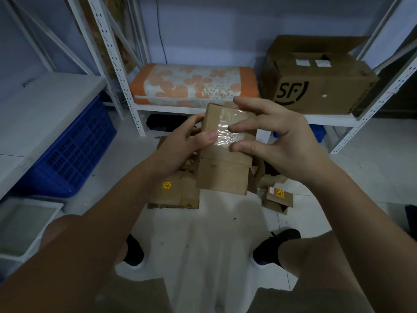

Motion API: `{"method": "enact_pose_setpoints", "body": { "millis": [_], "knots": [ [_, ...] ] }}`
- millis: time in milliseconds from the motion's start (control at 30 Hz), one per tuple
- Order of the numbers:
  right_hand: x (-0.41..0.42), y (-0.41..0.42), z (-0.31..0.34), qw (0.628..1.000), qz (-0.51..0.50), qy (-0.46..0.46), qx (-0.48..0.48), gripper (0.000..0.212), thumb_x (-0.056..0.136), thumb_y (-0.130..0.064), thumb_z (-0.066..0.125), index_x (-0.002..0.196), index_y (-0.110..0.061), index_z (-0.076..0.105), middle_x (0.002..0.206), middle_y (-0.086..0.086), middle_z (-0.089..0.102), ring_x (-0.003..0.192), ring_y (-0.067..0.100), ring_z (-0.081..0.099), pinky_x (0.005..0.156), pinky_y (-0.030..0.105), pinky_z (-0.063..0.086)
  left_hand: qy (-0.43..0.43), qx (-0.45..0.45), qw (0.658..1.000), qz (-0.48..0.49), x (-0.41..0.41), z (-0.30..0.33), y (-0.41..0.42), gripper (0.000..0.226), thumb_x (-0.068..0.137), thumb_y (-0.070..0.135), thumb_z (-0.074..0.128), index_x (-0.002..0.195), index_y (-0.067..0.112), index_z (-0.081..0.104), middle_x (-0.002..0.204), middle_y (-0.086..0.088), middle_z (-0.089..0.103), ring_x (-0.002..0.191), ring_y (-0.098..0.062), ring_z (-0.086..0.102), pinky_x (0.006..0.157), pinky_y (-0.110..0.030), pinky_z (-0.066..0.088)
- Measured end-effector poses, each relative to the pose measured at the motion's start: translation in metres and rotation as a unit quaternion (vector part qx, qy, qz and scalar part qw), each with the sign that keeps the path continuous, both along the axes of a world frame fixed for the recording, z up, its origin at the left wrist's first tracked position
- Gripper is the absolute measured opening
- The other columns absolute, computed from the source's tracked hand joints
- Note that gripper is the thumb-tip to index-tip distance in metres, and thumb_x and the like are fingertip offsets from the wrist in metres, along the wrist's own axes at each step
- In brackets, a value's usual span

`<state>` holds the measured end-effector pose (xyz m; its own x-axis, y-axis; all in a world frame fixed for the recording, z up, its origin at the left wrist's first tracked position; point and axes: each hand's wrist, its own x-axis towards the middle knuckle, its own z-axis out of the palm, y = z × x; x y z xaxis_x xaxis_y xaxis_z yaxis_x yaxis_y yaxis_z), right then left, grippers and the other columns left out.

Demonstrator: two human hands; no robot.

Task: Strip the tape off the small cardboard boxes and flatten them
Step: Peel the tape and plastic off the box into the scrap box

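Observation:
I hold a small brown cardboard box (222,152) in front of me above the floor. A strip of clear crinkled tape (228,132) runs down its upper face. My left hand (182,143) grips the box's left side, thumb lying on the tape's left edge. My right hand (277,136) reaches in from the right; its thumb and one finger touch the tape, the other fingers spread over the box's top edge. The box's lower flap hangs open toward me.
More small boxes lie on the white floor below, one flattened piece (173,193) at left and one box (278,198) at right. White shelving (126,86) holds an orange patterned pack (194,84) and a large SF carton (316,80). A blue crate (74,150) stands at left.

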<state>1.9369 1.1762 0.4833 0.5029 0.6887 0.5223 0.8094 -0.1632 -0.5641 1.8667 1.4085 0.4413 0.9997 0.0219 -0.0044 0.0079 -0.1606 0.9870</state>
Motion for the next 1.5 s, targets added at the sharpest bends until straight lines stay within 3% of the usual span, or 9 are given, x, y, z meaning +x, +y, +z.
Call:
{"method": "enact_pose_setpoints", "body": {
  "millis": [133, 300, 533, 633, 767, 967, 1133, 1233, 1500],
  "knots": [
    [-0.001, -0.004, 0.002, 1.000, 0.015, -0.008, -0.020, 0.029, 0.083, -0.028, 0.080, 0.109, -0.016, 0.078, 0.149, 0.004, 0.053, 0.140, 0.014, 0.047, 0.112, 0.041, 0.045, 0.000, -0.001, 1.000, 0.009, -0.001, 0.000, -0.001, 0.082, 0.073, 0.064, 0.068, 0.145, 0.030, 0.051, 0.132, -0.003, 0.067, 0.116, -0.021, 0.069, 0.096, -0.046, 0.057],
    [-0.005, 0.001, -0.005, 0.991, -0.029, -0.125, -0.044, 0.013, 0.092, -0.022, 0.071, 0.099, -0.011, 0.076, 0.144, 0.008, 0.056, 0.135, 0.020, 0.048, 0.112, 0.036, 0.040, -0.001, 0.019, 1.000, 0.013, 0.002, -0.002, 0.002, 0.078, 0.071, 0.068, 0.069, 0.142, 0.039, 0.053, 0.131, -0.002, 0.067, 0.115, -0.021, 0.069, 0.096, -0.047, 0.058],
    [-0.015, 0.011, -0.007, 0.966, -0.083, -0.222, -0.107, 0.014, 0.095, -0.022, 0.059, 0.099, -0.010, 0.063, 0.140, 0.010, 0.056, 0.122, 0.022, 0.051, 0.105, 0.029, 0.039, 0.001, 0.013, 1.000, -0.003, 0.000, -0.005, 0.000, 0.089, 0.067, 0.067, 0.071, 0.147, 0.039, 0.046, 0.135, 0.004, 0.064, 0.114, -0.010, 0.069, 0.084, -0.027, 0.058],
    [-0.016, 0.011, -0.009, 0.983, -0.121, -0.136, -0.038, 0.007, 0.095, -0.020, 0.057, 0.100, -0.016, 0.055, 0.125, 0.001, 0.057, 0.109, 0.005, 0.053, 0.093, 0.013, 0.040, 0.010, 0.031, 0.999, -0.032, -0.001, -0.013, 0.002, 0.096, 0.066, 0.063, 0.076, 0.150, 0.040, 0.038, 0.138, 0.008, 0.057, 0.112, -0.006, 0.068, 0.084, -0.026, 0.059],
    [-0.017, 0.005, -0.007, 0.991, -0.125, -0.042, 0.021, 0.008, 0.095, -0.015, 0.059, 0.098, -0.020, 0.054, 0.117, -0.011, 0.057, 0.103, -0.007, 0.056, 0.086, 0.008, 0.045, 0.020, 0.033, 0.999, -0.024, -0.005, -0.025, 0.007, 0.095, 0.064, 0.070, 0.080, 0.146, 0.050, 0.038, 0.144, 0.010, 0.052, 0.117, -0.010, 0.066, 0.090, -0.033, 0.060],
    [-0.014, 0.000, -0.023, 0.982, -0.023, -0.164, -0.090, 0.012, 0.091, -0.017, 0.069, 0.102, -0.015, 0.074, 0.104, -0.004, 0.070, 0.099, 0.009, 0.063, 0.085, 0.029, 0.055, 0.024, -0.014, 0.999, 0.021, -0.004, -0.039, 0.014, 0.103, 0.069, 0.067, 0.077, 0.157, 0.033, 0.035, 0.149, -0.002, 0.053, 0.124, -0.022, 0.065, 0.099, -0.044, 0.058],
    [-0.017, 0.003, -0.027, 0.993, -0.063, -0.090, -0.043, 0.032, 0.097, -0.037, 0.062, 0.121, -0.018, 0.072, 0.105, -0.007, 0.070, 0.096, 0.006, 0.063, 0.080, 0.029, 0.055, 0.009, 0.011, 1.000, 0.022, -0.003, -0.039, 0.012, 0.098, 0.071, 0.067, 0.076, 0.155, 0.035, 0.037, 0.143, 0.002, 0.058, 0.113, -0.015, 0.070, 0.089, -0.036, 0.061],
    [-0.014, 0.007, -0.030, 0.985, -0.089, -0.125, -0.077, 0.043, 0.089, -0.046, 0.067, 0.125, -0.021, 0.071, 0.113, -0.003, 0.062, 0.105, 0.012, 0.053, 0.085, 0.025, 0.047, 0.000, 0.014, 1.000, 0.020, -0.004, -0.038, 0.009, 0.096, 0.071, 0.068, 0.076, 0.153, 0.037, 0.038, 0.141, 0.004, 0.060, 0.114, -0.015, 0.069, 0.094, -0.040, 0.060],
    [-0.008, 0.018, -0.048, 0.987, -0.140, -0.071, 0.018, 0.010, 0.083, -0.024, 0.074, 0.088, -0.016, 0.078, 0.101, 0.001, 0.057, 0.100, 0.018, 0.050, 0.083, 0.020, 0.042, -0.012, 0.061, 0.998, 0.014, -0.002, -0.031, 0.001, 0.078, 0.069, 0.068, 0.077, 0.137, 0.049, 0.046, 0.130, 0.010, 0.061, 0.111, -0.014, 0.069, 0.095, -0.047, 0.060]
  ]
}}
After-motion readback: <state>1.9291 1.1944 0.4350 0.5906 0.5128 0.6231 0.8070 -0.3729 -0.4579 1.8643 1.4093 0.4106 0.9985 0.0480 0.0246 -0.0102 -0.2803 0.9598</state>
